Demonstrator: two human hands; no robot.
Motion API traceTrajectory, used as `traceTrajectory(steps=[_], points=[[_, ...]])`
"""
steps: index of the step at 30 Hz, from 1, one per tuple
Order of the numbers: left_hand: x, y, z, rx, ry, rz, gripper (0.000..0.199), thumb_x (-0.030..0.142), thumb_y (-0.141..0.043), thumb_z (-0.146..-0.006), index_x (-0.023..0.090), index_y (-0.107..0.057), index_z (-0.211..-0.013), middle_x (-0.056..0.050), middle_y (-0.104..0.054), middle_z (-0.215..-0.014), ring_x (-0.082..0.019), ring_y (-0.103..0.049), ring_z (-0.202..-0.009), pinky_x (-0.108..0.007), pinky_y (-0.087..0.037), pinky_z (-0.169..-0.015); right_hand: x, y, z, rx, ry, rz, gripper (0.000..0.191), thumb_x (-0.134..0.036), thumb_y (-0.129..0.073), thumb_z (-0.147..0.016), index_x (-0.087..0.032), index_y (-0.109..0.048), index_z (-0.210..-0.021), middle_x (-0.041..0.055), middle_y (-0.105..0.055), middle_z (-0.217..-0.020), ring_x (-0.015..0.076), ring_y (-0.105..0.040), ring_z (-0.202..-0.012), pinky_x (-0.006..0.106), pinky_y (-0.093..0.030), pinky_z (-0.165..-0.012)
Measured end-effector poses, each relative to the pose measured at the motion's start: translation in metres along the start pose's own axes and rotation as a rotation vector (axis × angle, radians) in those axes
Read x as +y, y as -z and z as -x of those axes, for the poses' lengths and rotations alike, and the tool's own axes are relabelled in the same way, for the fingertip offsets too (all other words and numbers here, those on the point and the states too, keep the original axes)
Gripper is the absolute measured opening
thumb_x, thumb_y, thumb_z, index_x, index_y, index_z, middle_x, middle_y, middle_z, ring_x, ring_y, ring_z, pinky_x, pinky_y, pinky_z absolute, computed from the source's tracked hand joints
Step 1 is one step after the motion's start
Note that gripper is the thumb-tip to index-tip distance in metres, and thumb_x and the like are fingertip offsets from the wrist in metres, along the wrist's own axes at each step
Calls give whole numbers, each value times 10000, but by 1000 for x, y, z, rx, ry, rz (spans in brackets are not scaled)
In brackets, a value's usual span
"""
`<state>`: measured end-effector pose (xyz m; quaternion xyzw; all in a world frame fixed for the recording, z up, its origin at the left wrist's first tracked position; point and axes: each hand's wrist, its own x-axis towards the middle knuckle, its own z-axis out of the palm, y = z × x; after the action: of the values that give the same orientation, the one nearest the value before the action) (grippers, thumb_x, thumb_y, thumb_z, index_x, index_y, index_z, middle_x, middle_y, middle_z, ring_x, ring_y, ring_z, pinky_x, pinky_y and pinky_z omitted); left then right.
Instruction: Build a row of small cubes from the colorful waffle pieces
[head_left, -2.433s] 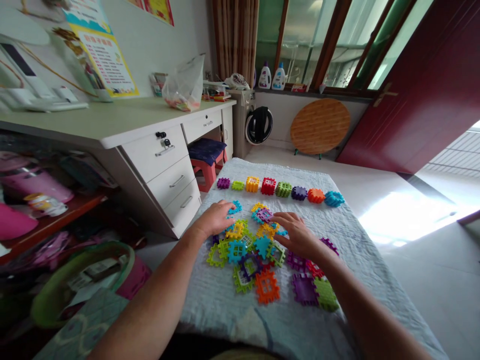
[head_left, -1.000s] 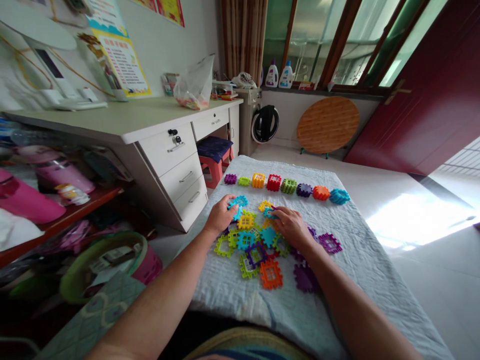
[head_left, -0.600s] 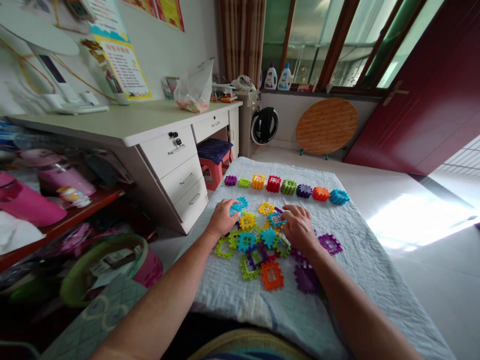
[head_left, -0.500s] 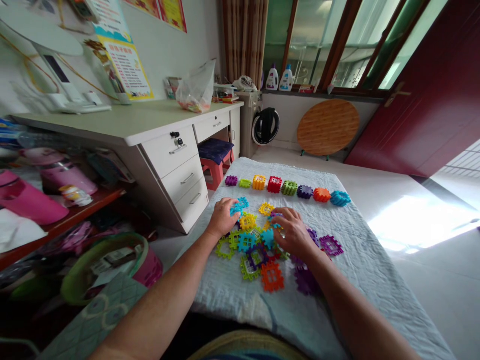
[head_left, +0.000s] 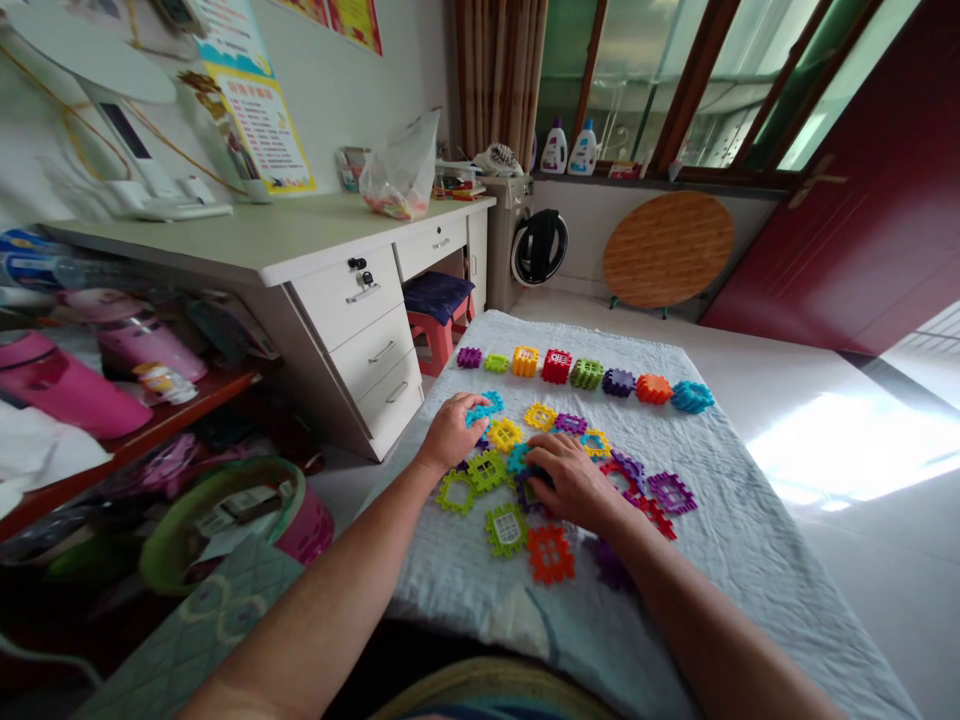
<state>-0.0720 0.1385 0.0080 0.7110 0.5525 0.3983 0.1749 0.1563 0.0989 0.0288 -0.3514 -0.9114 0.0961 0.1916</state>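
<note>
My left hand (head_left: 452, 435) curls its thumb and fingers round light blue notched building tiles (head_left: 491, 402) at the left side of the pile. My right hand (head_left: 568, 480) is low over the middle of the pile. Its bent fingers close on a light blue tile (head_left: 517, 458), partly covered by the fingertips, above a dark purple tile (head_left: 528, 492). About the hands lie a yellow tile (head_left: 505, 434), a green tile (head_left: 487, 470), a green frame tile (head_left: 507, 529) and an orange tile (head_left: 551, 555). A purple tile (head_left: 612, 565) is partly hidden under my right forearm.
A row of tile stacks, sorted by colour, runs along the far part of the cloth-covered table (head_left: 720, 560), from a purple stack (head_left: 469, 357) to a blue stack (head_left: 692, 397). A white desk (head_left: 300, 235) and a pink basket (head_left: 307, 515) stand on the left.
My right hand has moved left and nearer, uncovering purple, yellow and red tiles on the right. Light blue tiles in the middle have shifted from their places. My left hand stays by its blue tiles.
</note>
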Motion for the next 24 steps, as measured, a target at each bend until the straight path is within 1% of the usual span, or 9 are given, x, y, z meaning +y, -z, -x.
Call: traceTrajectory(steps=[3, 5, 7, 9, 11, 14, 17, 20, 24], points=[[5, 2, 2, -42, -31, 41, 220, 169, -559, -755, 179, -625, -965, -45, -624, -984, -148, -588, -808, -255, -490, -708, 8, 1, 2, 40, -58, -10, 128, -182, -521, -796, -194, -604, -893, 75, -608, -964, 209, -527, -914, 347, -395, -848], [9, 4, 3, -96, -61, 52, 163, 184, -572, -754, 174, -631, -905, -27, -627, -909, -110, -542, -666, -232, -466, -639, 13, 1, 4, 91, -115, -12, 103, -178, -514, -785, -194, -591, -851, 64, -607, -893, 202, -533, -866, 328, -399, -812], [12, 6, 5, -160, -86, 45, 113, 215, -592, -753, 174, -634, -850, -7, -624, -813, -92, -492, -588, -220, -438, -595, 19, 2, 6, 164, -176, -28, 93, -184, -503, -782, -195, -579, -835, 51, -607, -839, 192, -541, -821, 312, -401, -781], [15, 8, 7, -221, -97, 36, 121, 257, -613, -751, 177, -642, -837, 7, -613, -736, -92, -478, -568, -213, -417, -569, 26, 2, 8, 243, -243, -56, 94, -197, -498, -779, -196, -575, -833, 36, -610, -792, 182, -550, -773, 298, -403, -750], [18, 9, 8, -277, -103, 25, 152, 297, -633, -743, 182, -649, -842, 10, -610, -705, -98, -489, -573, -211, -410, -564, 32, 4, 10, 325, -319, -83, 101, -213, -497, -768, -197, -579, -825, 23, -615, -752, 173, -555, -722, 288, -405, -716], [20, 9, 9, -334, -116, 3, 187, 331, -649, -728, 195, -654, -857, 4, -619, -722, -109, -515, -594, -216, -415, -569, 40, 7, 13, 426, -436, -122, 115, -242, -498, -747, -197, -591, -797, 6, -613, -696, 156, -546, -647, 272, -406, -659], [21, 8, 9, -366, -133, -15, 211, 334, -654, -720, 205, -654, -887, 3, -623, -732, -120, -533, -611, -225, -420, -585, 48, 9, 15, 482, -561, -164, 130, -272, -507, -731, -199, -603, -781, -1, -617, -671, 149, -544, -610, 265, -408, -627], [21, 5, 10, -389, -153, -28, 234, 330, -662, -710, 206, -655, -908, 2, -628, -740, -125, -541, -621, -234, -421, -606, 59, 11, 18, 541, -662, -166, 150, -288, -514, -718, -197, -612, -786, 17, -640, -700, 170, -570, -643, 289, -425, -653], [21, 3, 12, -404, -157, -24, 266, 322, -684, -682, 208, -657, -922, 6, -630, -746, -122, -536, -615, -236, -419, -611, 76, 14, 25, 652, -717, -152, 248, -265, -521, -674, -181, -627, -882, 55, -671, -790, 204, -598, -720, 338, -449, -719]])
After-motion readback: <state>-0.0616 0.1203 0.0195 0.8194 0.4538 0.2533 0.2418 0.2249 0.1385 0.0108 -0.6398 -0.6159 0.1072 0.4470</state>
